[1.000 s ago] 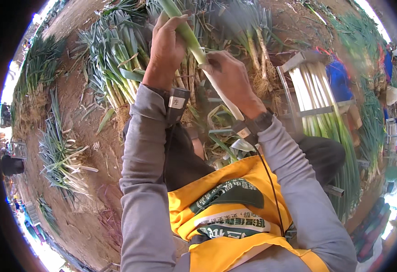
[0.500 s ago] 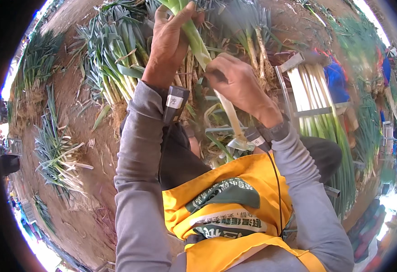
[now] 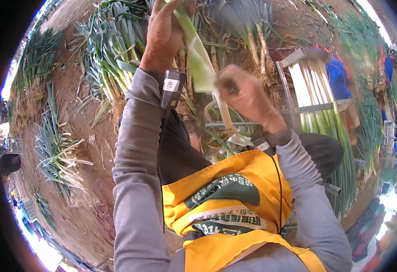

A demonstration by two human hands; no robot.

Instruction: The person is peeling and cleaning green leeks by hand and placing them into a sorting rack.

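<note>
A long green onion [image 3: 224, 113] hangs slantwise in front of me, its green top up and its white, rooted end low near my apron. My left hand [image 3: 163, 36] is closed around the green upper part. Midway down the stalk, my right hand [image 3: 249, 97] is pinched on a pale outer leaf layer [image 3: 201, 68], which stands away from the stalk as a loose flap. Motion blurs the right fingertips a little. Behind both hands lie untrimmed green onions [image 3: 112, 50] with roots and soil on them.
To my right, a metal rack [image 3: 291, 95] holds peeled green onions [image 3: 314, 84], white ends away from me. A blue bag [image 3: 338, 79] sits beside it. A small pile of green onions [image 3: 62, 156] lies on the dirt floor [image 3: 83, 122] at left. Leaf scraps lie between my legs.
My right hand has moved slightly right and down, drawing the outer leaf layer away from the stalk. My left hand has shifted slightly left with the green onion.
</note>
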